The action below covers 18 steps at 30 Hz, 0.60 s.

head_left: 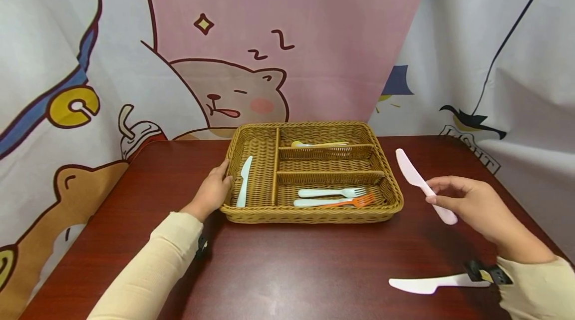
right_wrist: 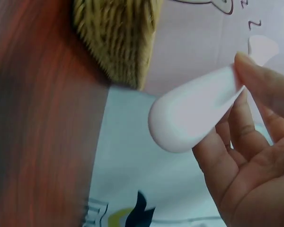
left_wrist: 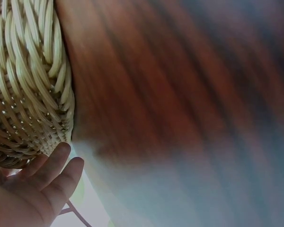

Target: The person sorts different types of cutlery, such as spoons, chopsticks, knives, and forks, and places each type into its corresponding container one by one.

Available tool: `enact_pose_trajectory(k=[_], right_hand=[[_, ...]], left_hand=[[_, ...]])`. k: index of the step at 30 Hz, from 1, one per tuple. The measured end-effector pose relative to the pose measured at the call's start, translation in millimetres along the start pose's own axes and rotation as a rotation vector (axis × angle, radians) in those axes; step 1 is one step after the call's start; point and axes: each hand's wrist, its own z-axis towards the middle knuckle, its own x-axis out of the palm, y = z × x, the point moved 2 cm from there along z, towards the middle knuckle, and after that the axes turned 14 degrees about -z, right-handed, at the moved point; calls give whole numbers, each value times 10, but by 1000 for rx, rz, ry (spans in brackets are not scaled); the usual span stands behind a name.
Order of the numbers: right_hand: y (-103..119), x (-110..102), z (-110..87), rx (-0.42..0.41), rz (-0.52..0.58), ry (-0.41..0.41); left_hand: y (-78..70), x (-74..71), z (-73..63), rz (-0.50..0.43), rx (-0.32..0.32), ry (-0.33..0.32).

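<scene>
My right hand (head_left: 476,205) pinches a pale pink plastic knife (head_left: 411,170) by its handle, between thumb and fingers. The blade points up and left, to the right of the wicker basket (head_left: 310,215). In the right wrist view, the knife's rounded handle end (right_wrist: 194,113) faces the camera. At the basket's left side, my left hand (head_left: 211,190) holds the rim, thumb over it and fingers along the outer wall. A pale mint knife (head_left: 244,180) lies in the basket's long left compartment. Below my right hand, a white knife (head_left: 418,285) lies on the table, partly hidden by the wrist.
Dividers split the basket's right part into three compartments. Two mint forks (head_left: 325,192) and an orange fork (head_left: 361,200) lie in the front one. Yellow and white cutlery (head_left: 319,145) lies in the back one. A printed curtain (head_left: 332,35) hangs behind the dark red table (head_left: 287,270).
</scene>
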Motion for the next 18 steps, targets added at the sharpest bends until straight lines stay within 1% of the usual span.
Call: enact_pose_trajectory(k=[8, 11, 18], right_hand=[[277, 52, 174, 16, 111, -5], [383, 79, 237, 31, 135, 0], [645, 160, 368, -7, 246, 14]], left_hand=[[21, 1, -1, -10, -3, 7], [13, -1, -1, -5, 0, 6], [6, -2, -1, 0, -3, 2]])
